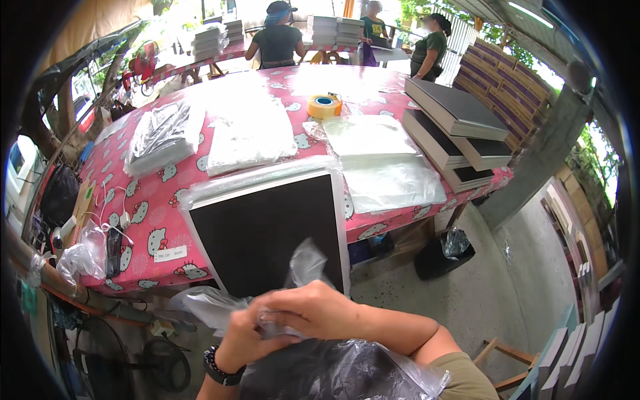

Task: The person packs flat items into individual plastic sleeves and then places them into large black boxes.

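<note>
The left hand [245, 335] and right hand [323, 310] clutched clear plastic [309, 261]; the tabletop's [150, 188] near-edge black-topped box [267, 230] looked mostly sleeved, apparently unfinished; right-edge boxes [459, 108] lay bare.

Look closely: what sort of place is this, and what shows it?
Probably a packing workshop: a plastic-wrapped black panel and a roll of tape on a pink table, with stacked cartons at the right.

The right hand [327, 312] hides part of the black panel [267, 227], and the lower edge crops the left forearm [212, 388]
</note>
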The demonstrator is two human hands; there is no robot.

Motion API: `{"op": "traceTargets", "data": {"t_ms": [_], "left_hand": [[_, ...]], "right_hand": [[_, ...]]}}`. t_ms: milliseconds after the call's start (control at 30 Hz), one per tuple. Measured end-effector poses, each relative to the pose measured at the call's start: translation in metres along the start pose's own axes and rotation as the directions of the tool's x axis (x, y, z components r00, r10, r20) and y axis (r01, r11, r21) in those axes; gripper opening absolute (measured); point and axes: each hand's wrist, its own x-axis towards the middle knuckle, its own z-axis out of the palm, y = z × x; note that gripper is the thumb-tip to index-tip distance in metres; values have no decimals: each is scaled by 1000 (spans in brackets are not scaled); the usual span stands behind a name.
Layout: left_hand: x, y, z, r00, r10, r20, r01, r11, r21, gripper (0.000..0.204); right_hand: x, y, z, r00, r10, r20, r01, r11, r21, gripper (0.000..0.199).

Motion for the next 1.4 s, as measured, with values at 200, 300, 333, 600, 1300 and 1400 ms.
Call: {"op": "traceTargets", "data": {"t_ms": [200,300,333,600,1300,1400], "left_hand": [[-39,-28,-27,996,-89,-24,16,424,-905,29],[-25,-10,-21,705,-626,-335,-324,136,-936,28],[-19,-3,-18,497,-787,-365,-415,154,-897,32],[-57,-90,-27,845,455,282,134,329,-935,26],[-38,-30,-63,979,178,-98,-148,295,-944,48],[2,-16,-80,951,-158,-265,-102,648,-755,47]], "right_hand": [[-22,7,-33,798,-34,602,-303,841,448,14],[-41,31,-4,712,-412,568,-261,597,759,16],[-42,35,-5,695,-420,584,-269,602,752,14],[-57,62,-60,966,101,-240,255,-182,950,56],[-44,58,-45,661,-616,428,-78,511,856,43],[-57,56,-106,990,119,-79,-25,690,724,8]]}}
